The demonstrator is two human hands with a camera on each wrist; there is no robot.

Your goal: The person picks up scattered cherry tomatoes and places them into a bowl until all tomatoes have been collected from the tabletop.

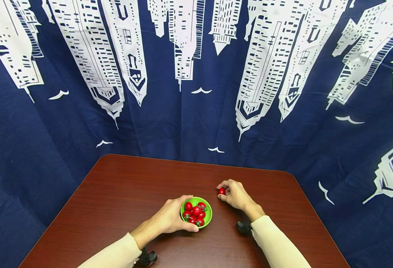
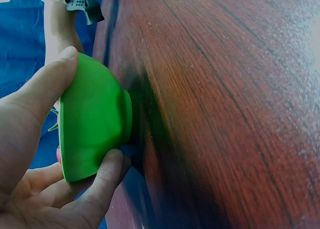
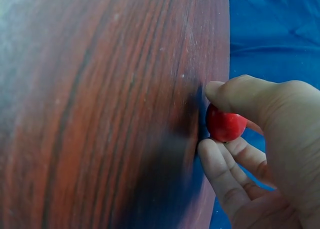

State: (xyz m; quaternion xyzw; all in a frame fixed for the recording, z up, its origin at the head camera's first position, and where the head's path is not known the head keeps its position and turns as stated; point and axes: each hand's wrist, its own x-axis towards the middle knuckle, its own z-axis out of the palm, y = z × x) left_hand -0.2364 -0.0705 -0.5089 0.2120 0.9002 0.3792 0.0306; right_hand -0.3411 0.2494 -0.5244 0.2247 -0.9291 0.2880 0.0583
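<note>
A small green bowl (image 1: 211,214) holds several red cherry tomatoes (image 1: 196,211), some with green stems. My left hand (image 1: 171,217) grips this bowl from its left side, thumb on the near rim and fingers round the far side. The left wrist view shows the bowl's smooth outer wall (image 2: 95,119) and foot close to the table; whether they touch I cannot tell. Farther back and to the right, my right hand (image 1: 236,194) holds a single cherry tomato (image 3: 226,124) between thumb and fingers, right at the tabletop. Part of that tomato is hidden by the fingers.
The brown wood-grain table (image 1: 132,178) has rounded far corners. Behind it hangs a dark blue cloth (image 1: 183,123) with white buildings and birds. Dark wrist straps (image 1: 244,227) sit at the cuffs of both cream sleeves (image 1: 276,243).
</note>
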